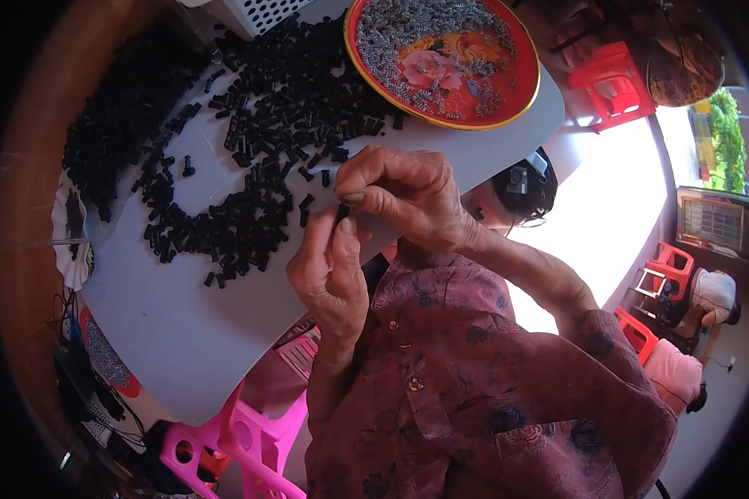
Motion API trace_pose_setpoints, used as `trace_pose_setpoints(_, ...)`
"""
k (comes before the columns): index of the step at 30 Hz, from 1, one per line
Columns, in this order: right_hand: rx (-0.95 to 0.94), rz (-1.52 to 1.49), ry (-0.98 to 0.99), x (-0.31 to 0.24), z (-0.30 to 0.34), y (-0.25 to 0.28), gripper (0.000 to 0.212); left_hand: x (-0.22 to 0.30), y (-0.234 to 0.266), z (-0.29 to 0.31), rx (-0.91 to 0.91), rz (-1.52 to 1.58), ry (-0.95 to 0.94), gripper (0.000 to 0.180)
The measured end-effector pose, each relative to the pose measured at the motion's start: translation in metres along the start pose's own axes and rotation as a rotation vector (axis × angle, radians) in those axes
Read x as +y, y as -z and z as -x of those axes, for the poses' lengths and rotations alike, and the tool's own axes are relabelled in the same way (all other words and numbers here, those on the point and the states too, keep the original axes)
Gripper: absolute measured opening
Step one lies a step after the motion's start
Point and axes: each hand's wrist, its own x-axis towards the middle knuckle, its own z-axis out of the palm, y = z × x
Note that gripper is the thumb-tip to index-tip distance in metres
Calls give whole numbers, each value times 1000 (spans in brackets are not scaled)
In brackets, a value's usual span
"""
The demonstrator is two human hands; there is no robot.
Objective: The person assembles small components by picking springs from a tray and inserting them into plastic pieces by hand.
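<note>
At the top, I see coiled metal springs [391, 33]. At centre, left hand [331, 270] and right hand [412, 195] pinch one small black part [343, 213], mostly hidden.

- hot pink plastic stool [265, 428] with round cutouts, bottom left, right by the pale grey worktop [183, 333]
- mess of thin black cables [129, 424] just left of that
- bright red plastic stool [599, 76] up top right, past the worktop
- over on the far right, two folks: a person in a pink top [674, 373] and a person in a white top [714, 291], red plastic seats beside them
- leafy green tree [726, 137] outside, so plenty of daylight
</note>
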Motion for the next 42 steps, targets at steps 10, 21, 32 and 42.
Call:
trace_pose_setpoints(10,-124,-10,-34,1,-5,11,9,7,4,-2,-60,66,139,26)
trace_pose_setpoints(21,-162,69,-4,1,-8,10,14,3,1,1,-38,29,29,17)
trace_pose_setpoints(32,-97,173,30,-10,-2,6,9,0,5,-1,-112,64,10,16)
trace_pose_setpoints(42,-73,196,76,-3,-4,4,10,0,0,0,-36,9,1,17)
